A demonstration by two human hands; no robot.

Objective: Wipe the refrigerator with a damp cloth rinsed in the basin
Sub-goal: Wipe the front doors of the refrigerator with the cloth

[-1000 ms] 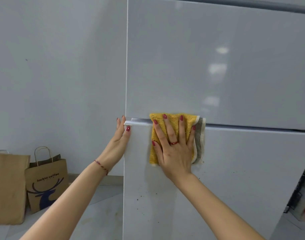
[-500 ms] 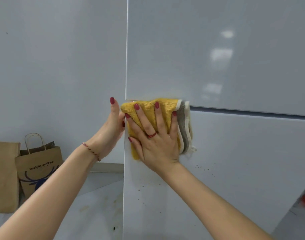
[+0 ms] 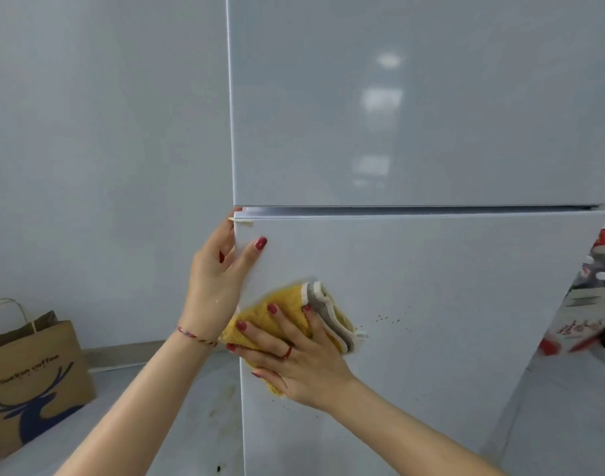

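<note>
Cloth pressed flat to the lower refrigerator door.

Head view: the right hand (image 3: 294,365), fingers spread straight, presses the folded yellow cloth (image 3: 287,314) against the lower door (image 3: 431,338) of the refrigerator (image 3: 414,115), near its left edge. The left hand (image 3: 218,276) grips that door's left edge, thumb on the front, fingers curled behind. Small specks (image 3: 387,318) dot the door right of the cloth. A paper bag (image 3: 33,383) stands on the floor, far left.

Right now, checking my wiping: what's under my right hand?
The folded yellow cloth lies under the right hand, pressed flat on the lower fridge door. Any dirt beneath is covered.
</note>
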